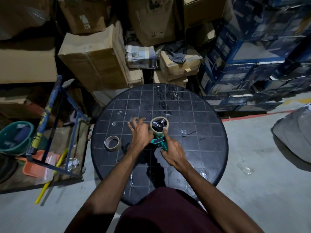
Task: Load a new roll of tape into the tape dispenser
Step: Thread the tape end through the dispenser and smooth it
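The dispenser (159,140) lies on the table (202,148), its long axis running from the green handle near the person up to the roll (159,126) seated on the hub. The right hand (173,152) grips the handle, forefinger stretched onto the roll's near edge. The left hand (140,133), just left of the roll, has fingers spread, seemingly touching its side. A spent core (112,142) sits well left.

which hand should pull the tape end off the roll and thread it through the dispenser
Probably the left hand: its fingers are free beside the roll, while the right hand grips the dispenser handle.
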`<move>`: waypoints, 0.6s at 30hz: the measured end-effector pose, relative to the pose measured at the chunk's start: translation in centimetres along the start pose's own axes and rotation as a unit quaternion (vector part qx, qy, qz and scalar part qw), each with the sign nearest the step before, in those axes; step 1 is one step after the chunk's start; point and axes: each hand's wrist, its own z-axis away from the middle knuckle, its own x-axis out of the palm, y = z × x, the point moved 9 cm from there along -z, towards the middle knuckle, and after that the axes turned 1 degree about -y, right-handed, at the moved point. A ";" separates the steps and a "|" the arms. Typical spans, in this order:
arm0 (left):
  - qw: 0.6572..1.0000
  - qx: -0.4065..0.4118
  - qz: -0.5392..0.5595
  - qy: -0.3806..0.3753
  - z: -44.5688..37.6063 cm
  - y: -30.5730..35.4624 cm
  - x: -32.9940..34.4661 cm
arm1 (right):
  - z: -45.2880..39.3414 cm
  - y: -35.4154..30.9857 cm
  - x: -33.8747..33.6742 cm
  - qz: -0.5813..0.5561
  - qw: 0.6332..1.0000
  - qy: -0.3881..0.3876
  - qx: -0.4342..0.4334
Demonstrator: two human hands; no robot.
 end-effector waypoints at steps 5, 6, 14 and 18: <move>1.000 -0.013 0.004 -0.020 0.1 0.1 0.1 | 0.0 0.2 0.3 0.000 1.000 -0.010 0.007; 1.000 -0.017 0.008 -0.016 0.1 0.0 0.0 | -0.1 0.2 0.4 0.000 1.000 -0.011 0.005; 0.999 -0.035 0.013 -0.018 0.3 -0.5 0.2 | 0.0 -0.1 0.4 -0.002 1.000 -0.002 -0.008; 0.995 -0.089 0.015 -0.049 1.0 -0.7 1.1 | 0.0 -0.1 0.7 0.007 1.000 -0.018 -0.004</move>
